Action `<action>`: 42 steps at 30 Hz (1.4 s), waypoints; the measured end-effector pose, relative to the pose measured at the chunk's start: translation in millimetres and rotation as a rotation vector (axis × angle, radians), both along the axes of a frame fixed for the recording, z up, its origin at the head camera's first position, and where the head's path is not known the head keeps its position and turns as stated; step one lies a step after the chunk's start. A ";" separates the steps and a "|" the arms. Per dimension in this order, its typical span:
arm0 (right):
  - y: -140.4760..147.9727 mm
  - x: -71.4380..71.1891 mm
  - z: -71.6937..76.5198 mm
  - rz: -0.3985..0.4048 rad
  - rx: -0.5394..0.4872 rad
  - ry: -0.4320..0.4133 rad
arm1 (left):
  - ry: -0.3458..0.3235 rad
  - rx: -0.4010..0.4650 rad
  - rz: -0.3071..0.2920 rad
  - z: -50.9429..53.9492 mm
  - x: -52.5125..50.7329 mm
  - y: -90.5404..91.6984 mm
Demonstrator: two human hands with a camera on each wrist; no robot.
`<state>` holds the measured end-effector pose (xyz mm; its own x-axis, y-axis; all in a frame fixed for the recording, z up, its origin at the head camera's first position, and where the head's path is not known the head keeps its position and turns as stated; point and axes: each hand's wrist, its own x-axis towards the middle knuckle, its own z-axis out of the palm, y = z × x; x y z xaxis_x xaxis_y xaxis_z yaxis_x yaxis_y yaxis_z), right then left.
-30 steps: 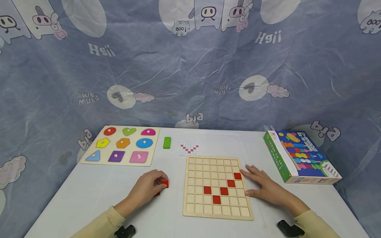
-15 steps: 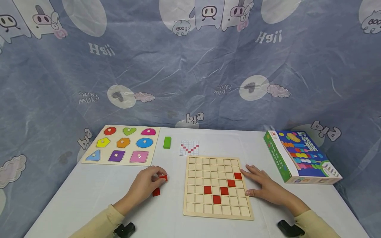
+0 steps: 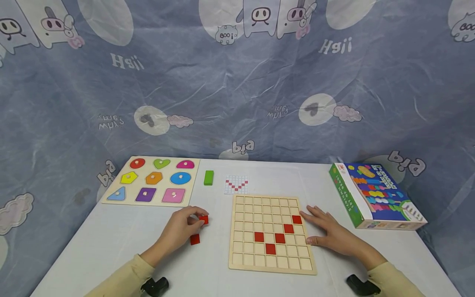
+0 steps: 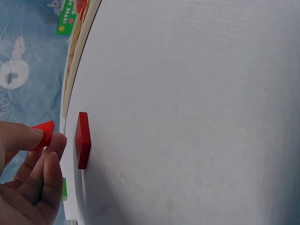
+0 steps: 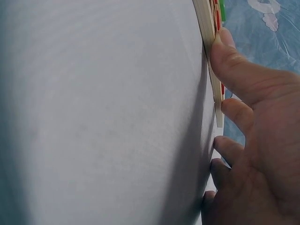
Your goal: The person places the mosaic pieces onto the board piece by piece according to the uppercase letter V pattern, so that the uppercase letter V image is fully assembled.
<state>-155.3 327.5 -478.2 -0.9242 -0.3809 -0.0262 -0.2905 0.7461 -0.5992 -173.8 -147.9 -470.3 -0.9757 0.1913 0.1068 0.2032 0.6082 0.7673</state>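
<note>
Between thumb and fingertips my left hand (image 3: 179,227) pinches a small red square tile (image 3: 204,219), which the left wrist view shows tilted in the grip. Just below that hand a second red tile (image 3: 195,239) lies on the table; in the left wrist view this loose tile (image 4: 83,140) is flat and apart from the fingers. My right hand (image 3: 332,232), fingers spread, touches the right edge of the wooden grid board (image 3: 272,267). In the right wrist view the thumb presses the board's edge (image 5: 209,51). Several red tiles sit in the board's cells, one of them (image 3: 270,249) lowest.
Behind the board lies a small pattern card (image 3: 236,185) with red squares in a V. A green block (image 3: 208,177) is left of the card. The shape puzzle (image 3: 193,194) stands at the back left, a colourful box (image 3: 378,196) at the back right.
My left hand has moved slightly away from me with the pinched red tile, uncovering the second red tile below it. My right hand and the board have stayed still.
</note>
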 end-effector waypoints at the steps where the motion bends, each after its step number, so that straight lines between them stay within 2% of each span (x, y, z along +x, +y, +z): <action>1: 0.0 -0.1 0.0 -0.001 0.000 -0.001 | -0.003 0.004 0.002 0.6 0.1 0.1; 10: 0.4 -0.1 -0.8 0.005 -0.003 0.003 | -0.027 0.044 0.007 1.2 -0.4 1.1; 15: 0.4 0.1 -1.1 0.007 -0.007 0.004 | -0.009 0.071 -0.033 1.1 0.3 3.0; 22: 0.5 0.0 -1.4 -0.002 -0.002 0.001 | -0.069 0.121 -0.058 1.3 -0.4 8.0; 31: -0.2 0.4 -0.5 -0.006 0.003 0.001 | -0.054 0.116 -0.096 0.9 -2.3 18.1; 42: 0.2 0.5 -0.6 0.004 0.007 0.014 | -0.112 0.176 -0.148 0.5 -3.9 33.1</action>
<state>-154.8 327.7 -478.9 -0.9230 -0.3844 -0.0165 -0.3015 0.7491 -0.5899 -177.8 -114.8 -469.8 -0.9462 0.3208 0.0434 0.1875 0.4336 0.8814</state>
